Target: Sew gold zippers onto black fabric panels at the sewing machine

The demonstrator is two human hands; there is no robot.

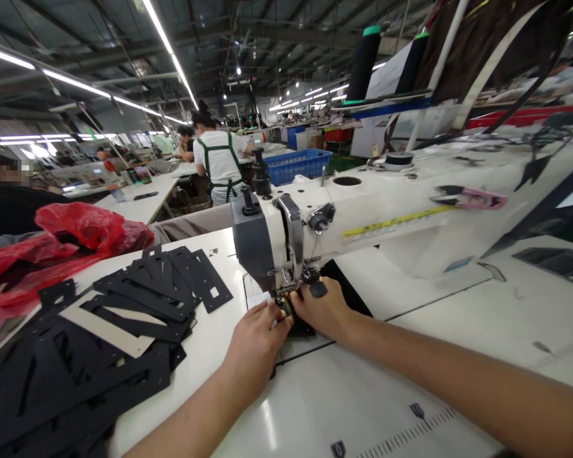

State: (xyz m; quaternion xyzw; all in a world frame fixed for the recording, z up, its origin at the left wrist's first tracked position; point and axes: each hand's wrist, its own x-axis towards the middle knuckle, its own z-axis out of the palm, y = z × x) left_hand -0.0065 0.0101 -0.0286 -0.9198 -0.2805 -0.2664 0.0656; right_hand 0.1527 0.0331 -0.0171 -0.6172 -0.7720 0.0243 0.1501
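Both hands are at the needle area of a white sewing machine (386, 210). My left hand (258, 334) lies left of the presser foot, its fingers bent together at the edge of a dark piece. On the right side of the foot, my right hand (322, 308) has its fingers bent close to the needle, over black material (348, 296) that reaches under the machine head. What the fingertips of either hand hold is hidden. A small white piece (258, 298) shows just behind the left fingertips.
Black cut frames (138, 286) pile up on the left, one cream piece (100, 327) among them. A red plastic bag (86, 229) lies behind. Pink-handled snippers (482, 198) rest on the machine arm. Beyond stand a blue basket (298, 166) and a person (218, 156).
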